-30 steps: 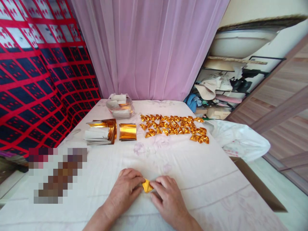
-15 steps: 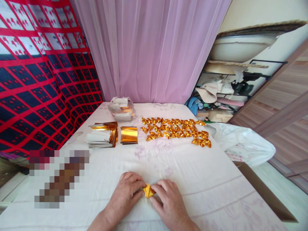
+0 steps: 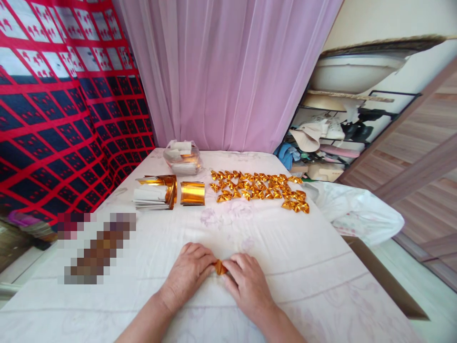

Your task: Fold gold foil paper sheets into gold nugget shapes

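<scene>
Here, hands: left hand [image 3: 189, 272] and right hand [image 3: 246, 281] side by side at the near edge, palms down, fingertips meeting.
Grasp: both pinched on a small gold foil piece [image 3: 220, 267]; only a sliver showing between the fingertips.
Foil piece: low against the white cloth [image 3: 271, 247], near centre of the surface.
Beyond, far centre: flat gold foil sheet [image 3: 192, 193], well apart from the hands.
Left of that: stack of foil papers [image 3: 155, 193], white backs up, gold edges curling.
Farther, by the curtain: clear plastic bag [image 3: 182, 159] with more papers inside.
Far right of centre: rows of folded gold pieces [image 3: 259, 188], laid close together.
Right edge: white plastic bag [image 3: 357, 212] lying over the side.
Backdrop: pink curtain [image 3: 228, 71]; red and navy patterned cloth [image 3: 53, 114] to the left; cluttered shelf [image 3: 339, 133] to the right.
</scene>
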Available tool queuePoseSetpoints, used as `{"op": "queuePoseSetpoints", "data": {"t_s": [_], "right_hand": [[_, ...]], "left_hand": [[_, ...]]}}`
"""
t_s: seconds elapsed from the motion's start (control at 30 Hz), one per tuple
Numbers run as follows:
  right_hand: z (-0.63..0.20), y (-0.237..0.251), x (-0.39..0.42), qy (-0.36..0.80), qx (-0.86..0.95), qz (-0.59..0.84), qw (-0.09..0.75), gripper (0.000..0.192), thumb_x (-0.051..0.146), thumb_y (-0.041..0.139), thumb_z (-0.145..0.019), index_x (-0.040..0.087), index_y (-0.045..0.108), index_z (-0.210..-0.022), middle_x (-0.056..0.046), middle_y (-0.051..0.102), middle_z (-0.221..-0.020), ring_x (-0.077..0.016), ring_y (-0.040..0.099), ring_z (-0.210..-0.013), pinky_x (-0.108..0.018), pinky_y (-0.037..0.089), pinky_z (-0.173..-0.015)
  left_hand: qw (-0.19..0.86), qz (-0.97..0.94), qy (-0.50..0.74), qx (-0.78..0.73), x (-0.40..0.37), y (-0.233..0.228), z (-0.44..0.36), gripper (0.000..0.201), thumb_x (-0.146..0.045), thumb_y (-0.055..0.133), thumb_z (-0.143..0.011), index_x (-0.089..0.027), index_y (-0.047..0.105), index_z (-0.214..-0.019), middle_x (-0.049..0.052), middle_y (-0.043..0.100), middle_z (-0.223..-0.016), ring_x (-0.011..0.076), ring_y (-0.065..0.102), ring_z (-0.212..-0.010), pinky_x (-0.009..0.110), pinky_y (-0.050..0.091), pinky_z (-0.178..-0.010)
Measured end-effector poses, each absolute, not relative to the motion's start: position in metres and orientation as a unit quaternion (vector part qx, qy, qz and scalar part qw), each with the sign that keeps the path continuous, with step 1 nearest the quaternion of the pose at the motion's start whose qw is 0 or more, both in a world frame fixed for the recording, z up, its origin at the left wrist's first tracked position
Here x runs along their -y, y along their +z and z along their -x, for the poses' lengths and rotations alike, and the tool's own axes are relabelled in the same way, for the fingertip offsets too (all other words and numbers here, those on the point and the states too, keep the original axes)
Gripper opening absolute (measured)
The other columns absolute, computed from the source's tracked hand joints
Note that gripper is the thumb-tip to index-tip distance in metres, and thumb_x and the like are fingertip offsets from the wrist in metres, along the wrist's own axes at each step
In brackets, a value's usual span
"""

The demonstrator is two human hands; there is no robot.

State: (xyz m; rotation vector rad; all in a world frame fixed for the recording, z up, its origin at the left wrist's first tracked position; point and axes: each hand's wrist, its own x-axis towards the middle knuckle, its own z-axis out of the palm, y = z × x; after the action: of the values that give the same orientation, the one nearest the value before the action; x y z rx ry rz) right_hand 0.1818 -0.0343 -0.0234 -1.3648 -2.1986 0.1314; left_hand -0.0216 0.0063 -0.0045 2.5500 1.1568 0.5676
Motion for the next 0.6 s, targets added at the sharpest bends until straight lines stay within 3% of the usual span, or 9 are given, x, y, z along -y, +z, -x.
{"op": "queuePoseSetpoints", "data": {"t_s": [0.4, 0.6], "right_hand": [[-0.1841, -0.0264, 0.0314, 0.024, 0.828, 0.496, 0.261, 0.015, 0.016, 0.061, -0.087, 0.023, 0.065, -0.100, -0.004, 0.060, -0.092, -0.0194, 0.055, -0.088, -0.032, 0.040, -0.077], [-0.1824, -0.0249, 0.0298, 0.011, 0.824, 0.509, 0.247, 0.014, 0.018, 0.064, -0.085, 0.022, 0.064, -0.099, -0.003, 0.060, -0.092, -0.0192, 0.055, -0.088, -0.031, 0.039, -0.077]], "left_hand": [[0.139, -0.892, 0.204, -0.379, -0.0006, 0.0005, 0.0205, 0.025, -0.042, 0.064, -0.087, -0.025, 0.070, -0.105, 0.004, 0.068, -0.101, 0.0225, 0.057, -0.097, 0.040, 0.038, -0.092], [0.105, -0.894, 0.200, -0.386, 0.0029, -0.0008, 0.0169, 0.022, -0.033, 0.063, -0.086, -0.024, 0.068, -0.105, 0.005, 0.066, -0.102, 0.0228, 0.056, -0.098, 0.040, 0.038, -0.092]]}}
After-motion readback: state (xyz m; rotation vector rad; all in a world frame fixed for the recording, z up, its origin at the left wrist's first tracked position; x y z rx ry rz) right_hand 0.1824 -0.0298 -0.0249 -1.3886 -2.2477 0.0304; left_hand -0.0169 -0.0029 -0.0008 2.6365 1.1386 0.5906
